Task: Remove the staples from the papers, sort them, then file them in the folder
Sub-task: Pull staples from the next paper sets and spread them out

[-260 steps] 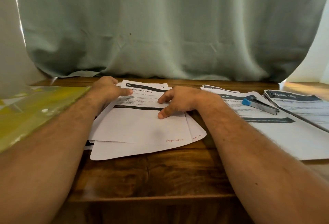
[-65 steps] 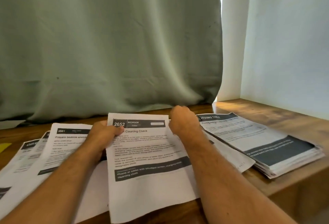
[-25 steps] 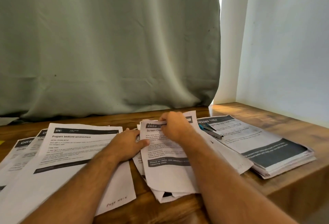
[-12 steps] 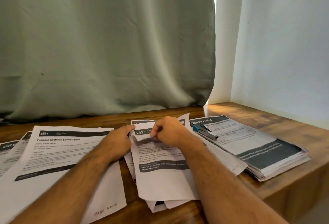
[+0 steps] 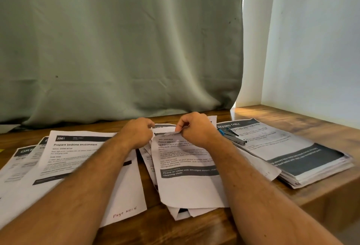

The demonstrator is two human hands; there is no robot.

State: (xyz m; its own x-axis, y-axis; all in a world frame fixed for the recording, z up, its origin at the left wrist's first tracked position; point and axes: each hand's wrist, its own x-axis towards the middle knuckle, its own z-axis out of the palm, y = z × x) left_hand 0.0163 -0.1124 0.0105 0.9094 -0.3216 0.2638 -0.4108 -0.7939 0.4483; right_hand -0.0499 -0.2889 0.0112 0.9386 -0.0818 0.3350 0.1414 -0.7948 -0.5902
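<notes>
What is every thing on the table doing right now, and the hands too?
Right hand: pinches the top sheet's folded-down top edge.
Left hand: curled at the packet's top left.
Top sheet: top edge bent over.
Staple remover: lying on the right stack.
Right stack: flat, untouched.
Page 3561: lying flat.

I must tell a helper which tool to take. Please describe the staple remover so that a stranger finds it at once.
Look at the thick paper stack on the right of the wooden desk. On its top sheet, near the right hand, lies the staple remover: the only metal thing there, grey with a blue end.
</notes>
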